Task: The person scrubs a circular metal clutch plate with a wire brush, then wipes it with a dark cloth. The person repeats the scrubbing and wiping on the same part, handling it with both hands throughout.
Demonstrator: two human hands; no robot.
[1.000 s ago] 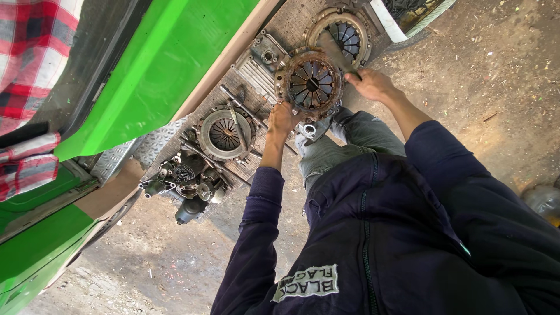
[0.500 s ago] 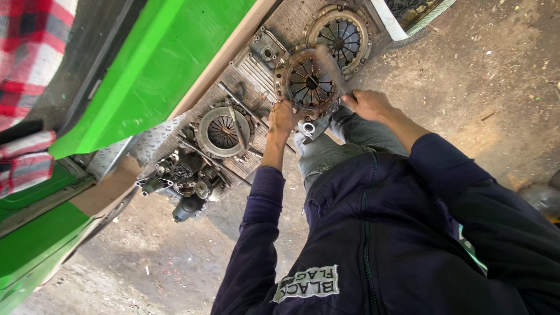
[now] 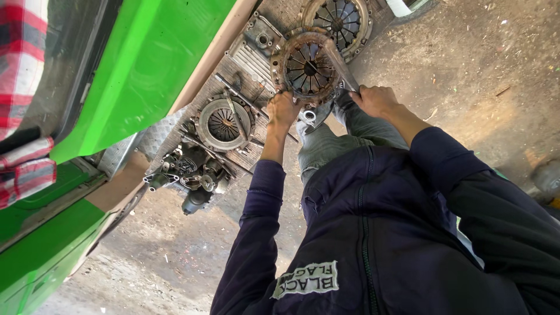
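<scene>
Sleeves: two, dark navy cloth, matte and creased, entering from 5 o'clock; a zip runs up the jacket front.
Left hand (image 3: 283, 109): bare, at about 12 o'clock of the jacket, fingers curled over the lower rim of the rusty clutch plate (image 3: 307, 65), gripping it.
Right hand (image 3: 375, 99): bare, at 1 o'clock, closed in a fist round the handle end of a long metal tool (image 3: 340, 64); the shaft slants up to 11 o'clock across the plate's face.
Rusty clutch plate: round, brown with rust, rough surface, radial spring fingers about a dark centre hole; it sits just above both hands, over the knees in grey trousers (image 3: 326, 140).
Clutch parts, count: three round ones. A second clutch cover (image 3: 341, 20), grey metal with slotted fingers, lies at 1 o'clock of the rusty one, just beside it. A third disc (image 3: 224, 123), paler grey with a ribbed centre, lies at 8 o'clock, apart.
Housing: one ribbed cast-metal cover (image 3: 252, 49), dull silver, rectangular, at 9 o'clock of the rusty plate.
Small parts: a dark oily cluster of fittings (image 3: 192, 175) at 7 o'clock of the pale disc; count cannot be told.
Ground: packed dirt (image 3: 484, 76), gritty, brown.
Vehicle body: one glossy green panel (image 3: 140, 70), smooth, at 10 o'clock.
</scene>
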